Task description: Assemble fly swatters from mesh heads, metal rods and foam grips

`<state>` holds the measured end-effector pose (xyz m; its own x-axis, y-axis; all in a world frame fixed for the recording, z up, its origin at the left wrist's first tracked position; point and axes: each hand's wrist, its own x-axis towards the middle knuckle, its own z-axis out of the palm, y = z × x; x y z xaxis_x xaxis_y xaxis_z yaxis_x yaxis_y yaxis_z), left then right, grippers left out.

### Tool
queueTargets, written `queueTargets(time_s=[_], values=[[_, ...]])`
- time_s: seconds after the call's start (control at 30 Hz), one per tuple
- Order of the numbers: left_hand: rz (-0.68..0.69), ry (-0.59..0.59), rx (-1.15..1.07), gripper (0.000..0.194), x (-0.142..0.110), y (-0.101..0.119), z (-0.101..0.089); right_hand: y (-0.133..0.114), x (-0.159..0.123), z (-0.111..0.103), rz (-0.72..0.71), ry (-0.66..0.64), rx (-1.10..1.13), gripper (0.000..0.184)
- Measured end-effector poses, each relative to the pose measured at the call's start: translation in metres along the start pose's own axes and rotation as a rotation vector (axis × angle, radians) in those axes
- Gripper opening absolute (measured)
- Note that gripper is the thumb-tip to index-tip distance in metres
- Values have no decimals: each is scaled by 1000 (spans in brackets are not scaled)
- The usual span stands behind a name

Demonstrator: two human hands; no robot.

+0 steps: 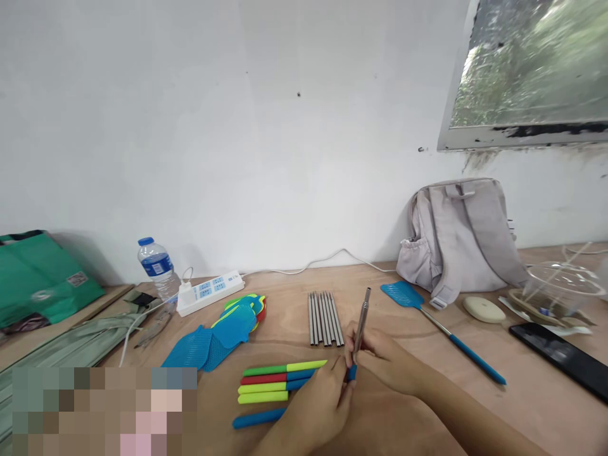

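Note:
My right hand (387, 361) is closed round a metal telescopic rod (363, 316), which stands nearly upright with its top end free. Below it, my left hand (320, 399) grips a short blue handle sleeve (352, 372); the rod's lower end meets it between my fingers, and how far in it sits is hidden. Beside and partly behind my left hand lie several coloured handle sleeves (265, 370) in green, yellow, red and blue. One blue sleeve (259, 418) lies apart, nearer me. Beyond my hands is a row of metal rods (325, 320).
Blue swatter heads (232, 326) are piled at left, near a white power strip (211, 293) and water bottle (156, 263). A blue fly swatter (449, 332) lies at right, beside a backpack (463, 234), a cream case (483, 309), a black phone (560, 354) and a clear plastic cup (563, 282).

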<state>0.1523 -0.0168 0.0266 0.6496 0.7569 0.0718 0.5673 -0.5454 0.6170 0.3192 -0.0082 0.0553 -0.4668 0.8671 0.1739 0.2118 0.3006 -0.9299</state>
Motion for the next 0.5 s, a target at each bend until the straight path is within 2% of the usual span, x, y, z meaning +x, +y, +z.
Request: queueTargets(time_s=[0.07, 0.13, 0.23, 0.3, 0.4, 0.5], values=[[-18, 21, 15, 26, 1, 1, 2, 3, 1, -1, 0, 96, -34, 22], [-46, 30, 41, 23, 1, 4, 4, 5, 4, -2, -23, 242, 26, 23], [-68, 47, 93, 21, 1, 9, 8, 6, 12, -4, -75, 468, 356, 19], [-63, 68, 120, 23, 2, 12, 9, 4, 15, -9, -96, 565, 639, 17], [-70, 120, 127, 28, 3, 15, 7, 6, 15, -21, -97, 587, 1027, 15], [-74, 185, 116, 31, 4, 20, 1, 21, 13, -34, -123, 545, 1321, 30]])
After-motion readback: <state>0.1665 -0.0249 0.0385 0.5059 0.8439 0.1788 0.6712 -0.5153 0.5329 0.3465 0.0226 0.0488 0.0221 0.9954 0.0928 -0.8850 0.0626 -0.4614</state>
